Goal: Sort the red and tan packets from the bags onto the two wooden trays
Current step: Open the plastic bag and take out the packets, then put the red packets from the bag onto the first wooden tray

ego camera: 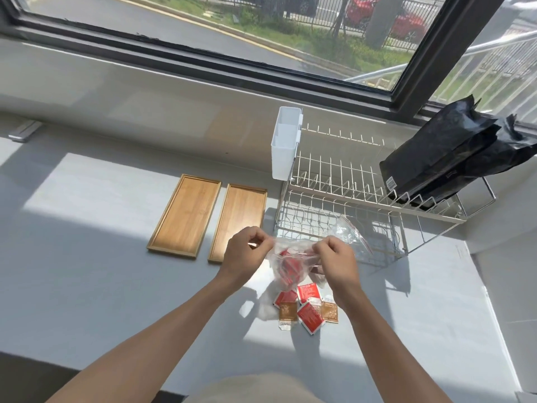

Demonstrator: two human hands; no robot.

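Head view looks down on a grey counter by a window. Two wooden trays lie side by side, left of a wire rack that carries a black bag and a white caddy. Both trays are bare, so sorting proper seems not yet begun; the step in hand looks like opening or emptying a bag.

Both hands hold a clear zip bag above the counter, just in front of the rack. The left hand pinches its mouth on one side with curled fingers, and the right hand pinches the other side likewise. Red packets show through the plastic, bunched together.

On the counter under the bag lie loose packets in a small heap: red ones and tan ones, touching and partly overlapping.

Next, the bag likely needs its mouth pulled wide and the contents tipped out without scattering; then each colour goes to its own tray.
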